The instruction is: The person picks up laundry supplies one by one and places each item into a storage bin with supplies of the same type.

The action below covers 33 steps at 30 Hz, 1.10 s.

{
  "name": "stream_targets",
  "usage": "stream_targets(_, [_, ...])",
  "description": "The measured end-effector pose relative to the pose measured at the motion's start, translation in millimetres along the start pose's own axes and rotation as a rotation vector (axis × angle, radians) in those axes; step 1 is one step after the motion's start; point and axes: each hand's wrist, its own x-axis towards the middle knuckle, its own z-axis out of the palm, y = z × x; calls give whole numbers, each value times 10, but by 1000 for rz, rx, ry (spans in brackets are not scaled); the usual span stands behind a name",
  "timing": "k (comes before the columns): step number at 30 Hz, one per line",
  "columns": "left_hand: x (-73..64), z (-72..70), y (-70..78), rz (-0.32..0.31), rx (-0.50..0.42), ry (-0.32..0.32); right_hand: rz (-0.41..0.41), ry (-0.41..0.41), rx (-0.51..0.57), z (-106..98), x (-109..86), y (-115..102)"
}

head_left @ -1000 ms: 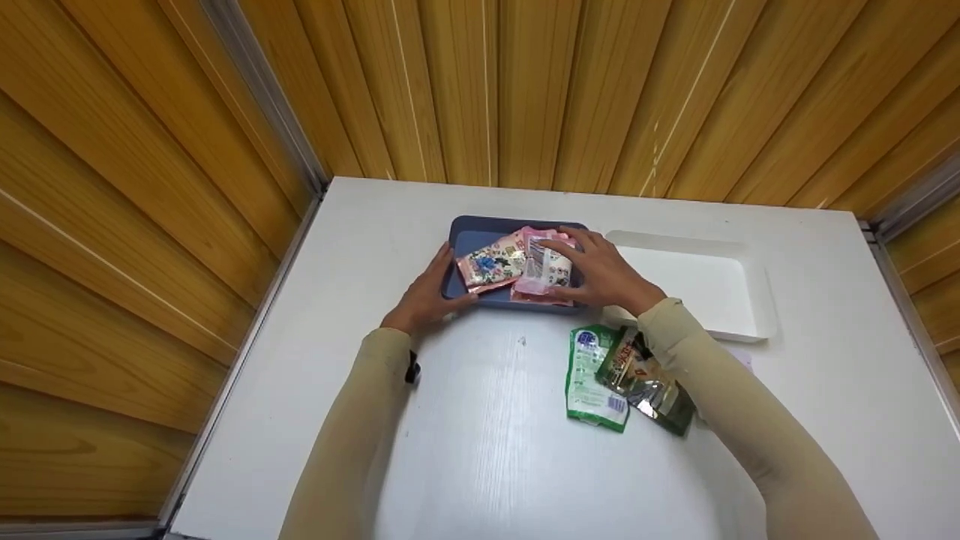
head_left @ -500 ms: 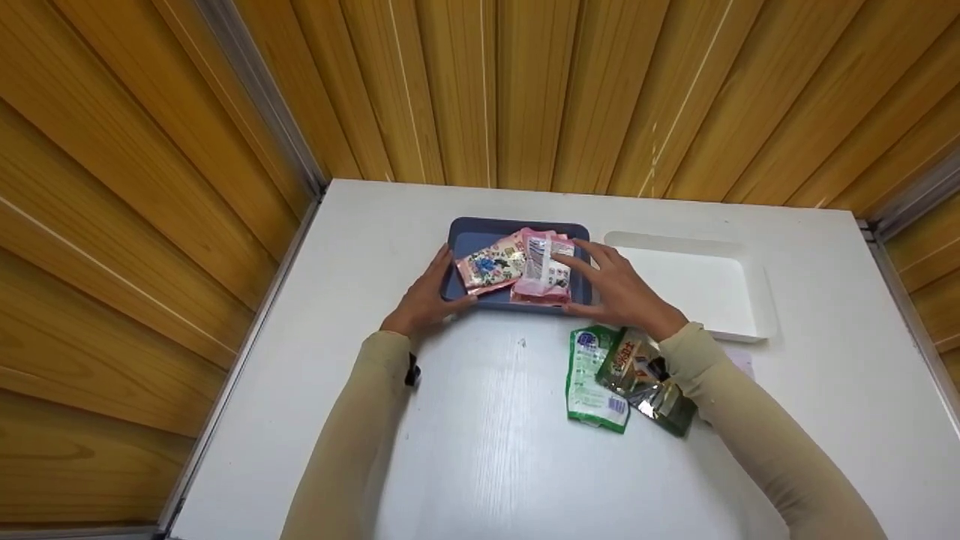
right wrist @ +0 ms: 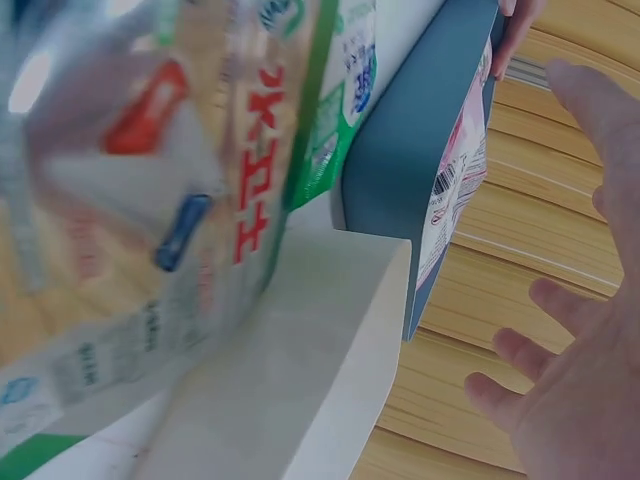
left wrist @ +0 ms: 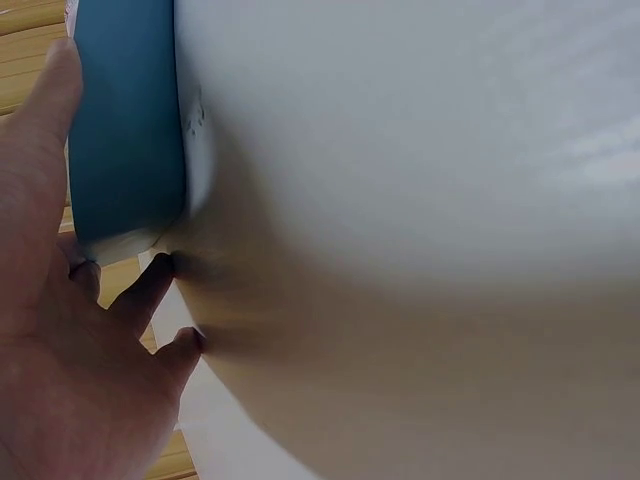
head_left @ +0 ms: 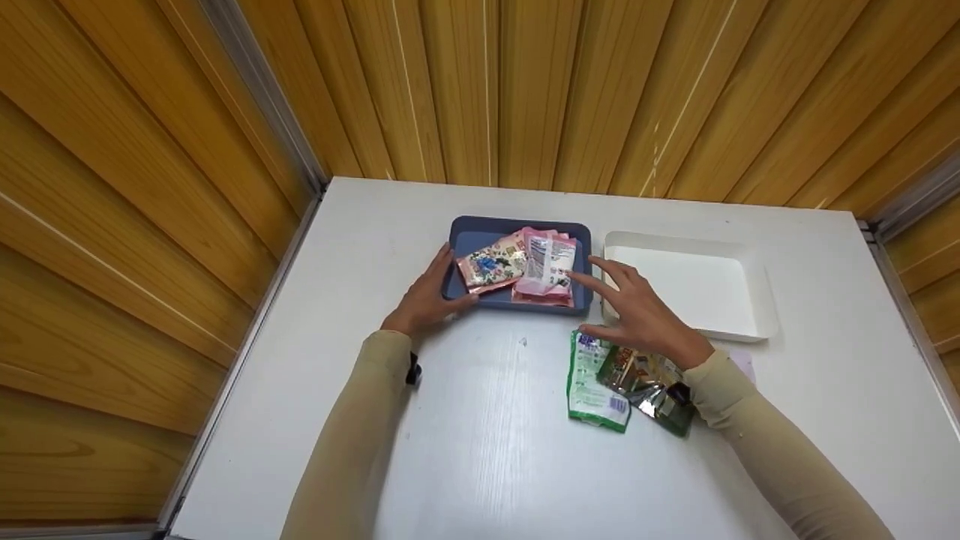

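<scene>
Blue tray [head_left: 472, 240]: sits on the white table [head_left: 480, 442], with pink packets lying inside.
Floral pink packet [head_left: 490, 267]: slanted within the blue tray, left of its middle.
Barcoded pink packet [head_left: 540, 262]: in the blue tray's right half, overlapping the floral one.
Left hand [head_left: 427, 298]: touches the blue tray's left end, thumb on its near side, fingers fairly straight and spread from the thumb.
Right hand [head_left: 645, 315]: hangs by the blue tray's right end, fingers and thumb spread, holding nothing.
White box [head_left: 697, 289]: just right of the blue tray.
Green-and-white packet [head_left: 594, 390]: flat, nearer the person than the blue tray's right end.
Dark green packet [head_left: 651, 390]: partly over the green-and-white one, farther right of the blue tray.
</scene>
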Motion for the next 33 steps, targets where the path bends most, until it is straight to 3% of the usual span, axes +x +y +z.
stream_targets(9, [27,-13,-18,11,-7,-2,-33,44,-12,5,-261,6])
stream_targets(24, [39,3,-44,18,0,1,26,43,-31,106,-756,111])
stream_targets(33, [26,17,-27,31,-3,9,63,39,8,171,-891,140])
